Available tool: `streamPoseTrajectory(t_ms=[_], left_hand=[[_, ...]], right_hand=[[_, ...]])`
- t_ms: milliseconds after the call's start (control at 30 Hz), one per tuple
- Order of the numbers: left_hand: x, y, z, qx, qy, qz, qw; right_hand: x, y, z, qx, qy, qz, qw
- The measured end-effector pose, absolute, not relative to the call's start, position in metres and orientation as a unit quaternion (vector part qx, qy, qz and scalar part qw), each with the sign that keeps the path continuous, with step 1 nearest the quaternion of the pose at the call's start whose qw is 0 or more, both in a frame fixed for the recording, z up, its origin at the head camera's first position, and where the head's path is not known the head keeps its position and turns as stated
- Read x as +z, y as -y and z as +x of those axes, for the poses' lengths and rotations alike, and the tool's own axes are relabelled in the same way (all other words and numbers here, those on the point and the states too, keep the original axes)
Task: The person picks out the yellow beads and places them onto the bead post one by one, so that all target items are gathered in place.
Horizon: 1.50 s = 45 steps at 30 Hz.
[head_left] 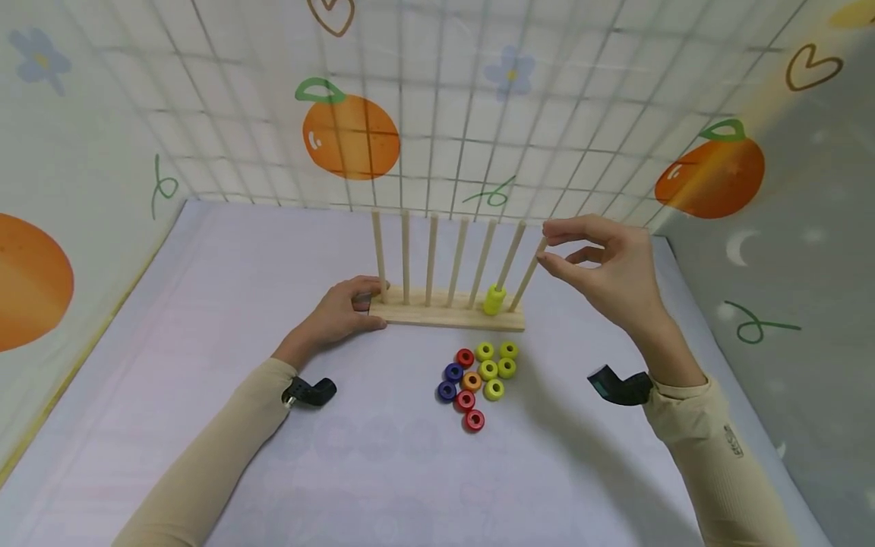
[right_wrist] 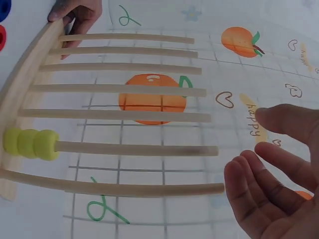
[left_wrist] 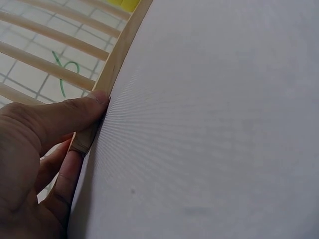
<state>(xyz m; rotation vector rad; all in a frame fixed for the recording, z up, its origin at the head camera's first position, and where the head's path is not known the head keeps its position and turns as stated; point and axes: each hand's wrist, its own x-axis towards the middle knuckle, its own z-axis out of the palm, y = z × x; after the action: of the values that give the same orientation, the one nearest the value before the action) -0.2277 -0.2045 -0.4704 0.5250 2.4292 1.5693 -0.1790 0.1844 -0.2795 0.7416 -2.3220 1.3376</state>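
Observation:
My left hand [head_left: 339, 310] grips the left end of a wooden base [head_left: 444, 315], thumb along the front edge and fingers behind. Several upright wooden pegs [head_left: 432, 262] stand in a row on this base. Three yellow beads [right_wrist: 31, 144] are stacked low on the second peg from the right. My right hand [head_left: 604, 262] is raised by the top of the rightmost peg [right_wrist: 149, 188]. In the right wrist view its thumb and fingers are apart with nothing between them, fingertips near the peg's end.
In front of the base lie loose beads: several yellow beads [head_left: 488, 371], red beads [head_left: 465, 401], two blue beads [head_left: 447, 391] and an orange bead [head_left: 472, 381]. A white cloth [head_left: 383, 456] covers the table. Behind stands a grid with a printed sheet [head_left: 437, 99].

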Motion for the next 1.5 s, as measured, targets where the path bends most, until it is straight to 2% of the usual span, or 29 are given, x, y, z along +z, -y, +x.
streamPoseTrajectory(t_ms=[233, 567, 733, 933, 1067, 1500], left_hand=[[-0.466, 0.208, -0.227, 0.522, -0.828, 0.175, 0.104], [-0.474, 0.202, -0.226, 0.529, -0.823, 0.173, 0.114], [-0.475, 0.201, -0.223, 0.528, -0.826, 0.161, 0.112], [-0.460, 0.199, -0.214, 0.526, -0.826, 0.166, 0.114], [-0.453, 0.197, -0.212, 0.527, -0.823, 0.174, 0.117], [-0.470, 0.205, -0.227, 0.531, -0.823, 0.172, 0.107]], right_hand=[[-0.305, -0.193, -0.166, 0.481, 0.824, 0.249, 0.165], [-0.362, -0.223, -0.145, 0.501, 0.843, 0.166, 0.105], [-0.387, -0.232, -0.142, 0.513, 0.845, 0.141, 0.051], [-0.411, -0.234, -0.143, 0.529, 0.840, 0.120, -0.018], [-0.422, -0.233, -0.145, 0.519, 0.845, 0.127, -0.025], [-0.444, -0.218, -0.157, 0.515, 0.842, 0.151, -0.057]])
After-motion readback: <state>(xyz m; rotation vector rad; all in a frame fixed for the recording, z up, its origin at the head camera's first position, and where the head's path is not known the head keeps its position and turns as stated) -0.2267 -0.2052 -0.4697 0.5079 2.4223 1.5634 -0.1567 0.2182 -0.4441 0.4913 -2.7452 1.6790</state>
